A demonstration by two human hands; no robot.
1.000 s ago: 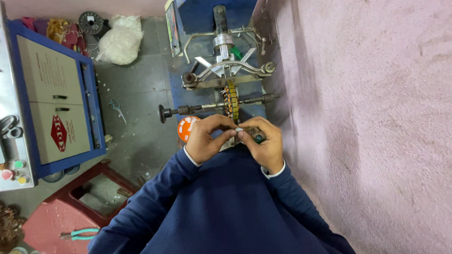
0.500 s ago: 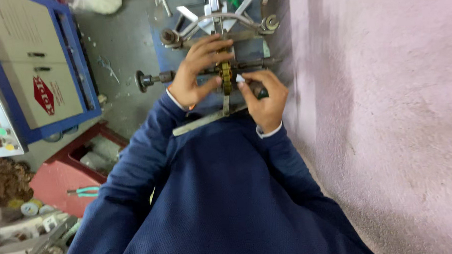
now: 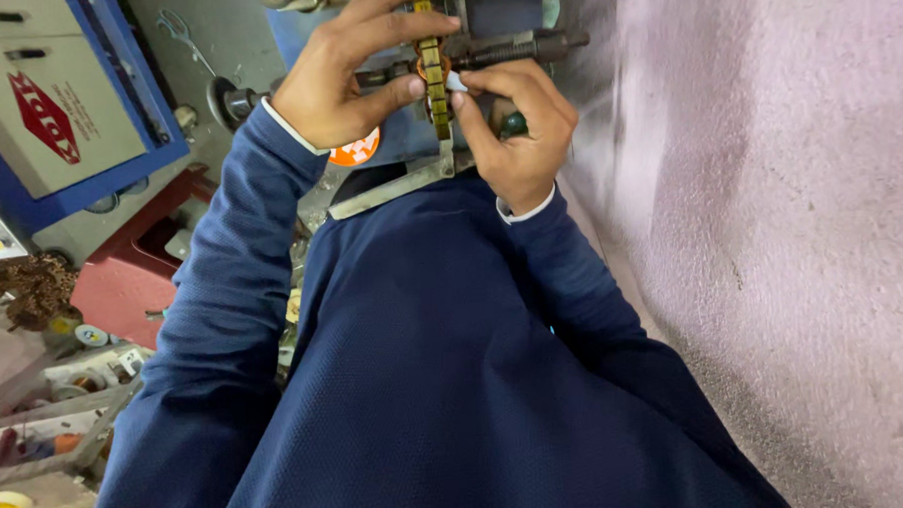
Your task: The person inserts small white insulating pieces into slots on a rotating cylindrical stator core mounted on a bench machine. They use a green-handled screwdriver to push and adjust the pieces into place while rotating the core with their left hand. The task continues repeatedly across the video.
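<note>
Both hands up at the top of the view, working against a small machine. Left hand (image 3: 340, 73) has thumb and forefinger curled toward each other, closing from the left side on a narrow yellowish-brass strip of stacked segments (image 3: 431, 79) that runs upright between the two hands; the thumb tip presses against the strip's left edge, the other fingers arch over the top of it. Right hand (image 3: 517, 121) meets the same strip from the right: forefinger and thumb are drawn together, tips touching the strip's right edge just below a dark horizontal metal shaft (image 3: 509, 50). A small dark green rounded object (image 3: 513, 125) is tucked under the right hand's curled middle fingers; whether it is gripped tight I cannot tell. The shaft passes just above the right knuckles and behind the left fingertips, ending leftward in a round black knob (image 3: 223, 100) beyond the left wrist. Beneath the left palm, a round orange and white sticker (image 3: 356, 149) on the blue machine body (image 3: 402, 136). Below both thumbs, a flat grey metal bar (image 3: 389, 189) lies slanted, close to the dark blue knitted sweater (image 3: 456, 384). Well left of the left hand: a grey cabinet with blue frame (image 3: 76, 107) and a red plastic crate (image 3: 132, 280). Right of the right hand, a rough pinkish wall (image 3: 771, 223).
</note>
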